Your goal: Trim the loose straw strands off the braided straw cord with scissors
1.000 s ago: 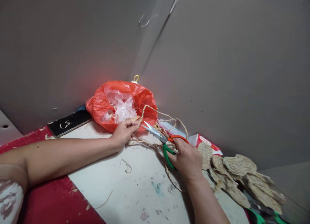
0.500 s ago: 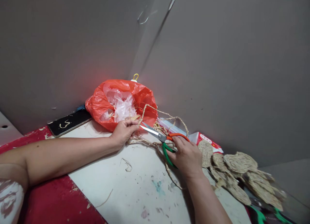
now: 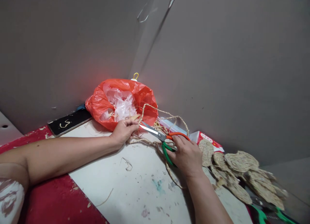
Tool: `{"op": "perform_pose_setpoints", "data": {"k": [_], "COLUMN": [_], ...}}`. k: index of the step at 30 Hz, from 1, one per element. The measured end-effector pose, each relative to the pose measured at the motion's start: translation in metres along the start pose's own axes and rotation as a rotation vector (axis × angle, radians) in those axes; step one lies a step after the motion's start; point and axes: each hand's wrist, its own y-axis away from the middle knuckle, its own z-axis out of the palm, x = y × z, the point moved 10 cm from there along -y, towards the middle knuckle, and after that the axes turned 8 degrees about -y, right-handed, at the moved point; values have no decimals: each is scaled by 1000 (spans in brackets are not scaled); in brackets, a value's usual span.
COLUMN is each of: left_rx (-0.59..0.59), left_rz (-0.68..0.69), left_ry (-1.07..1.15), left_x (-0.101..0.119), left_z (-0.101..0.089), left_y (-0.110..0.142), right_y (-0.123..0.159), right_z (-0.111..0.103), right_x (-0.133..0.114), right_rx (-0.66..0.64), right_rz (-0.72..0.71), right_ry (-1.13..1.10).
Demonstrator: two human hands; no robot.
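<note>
My right hand (image 3: 185, 153) grips a pair of scissors (image 3: 155, 132) by its orange and green handles. The blades are parted slightly and point left, with their tips beside my left fingers. Between the thumb and fingers of my left hand (image 3: 124, 132) is pinched a braided straw cord (image 3: 142, 112). From there the cord loops up and over to the right, behind the scissors, and more of it trails along the white board. Just behind my left hand a red plastic bag (image 3: 97, 102) gapes, holding crumpled white plastic and straw scraps.
Coiled straw discs (image 3: 242, 161) are heaped at the right, near green handles (image 3: 259, 214). A black phone (image 3: 69, 122) with a scrap on it lies left of the bag. Behind my right hand is a red-and-white box (image 3: 211, 142). Grey walls (image 3: 230, 72) meet behind the white board (image 3: 116, 178).
Almost nothing differs. Both hands, the cord and the scissors keep their places; the view has shifted very slightly.
</note>
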Motion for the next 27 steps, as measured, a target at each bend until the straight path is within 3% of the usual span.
{"op": "perform_pose_setpoints", "data": {"k": [18,27], "left_rx": [-45,29], "left_rz": [22,58], "left_ry": [-41,-46], "left_x": [-2,1], "left_z": [3,-3], "left_y": [-1,-3], "right_y": [0,-1], "right_z": [4,9], "right_x": [-1,-7], "right_rx": [-50,-66], "right_rz": [20,52], "right_ry": [12,-3]}}
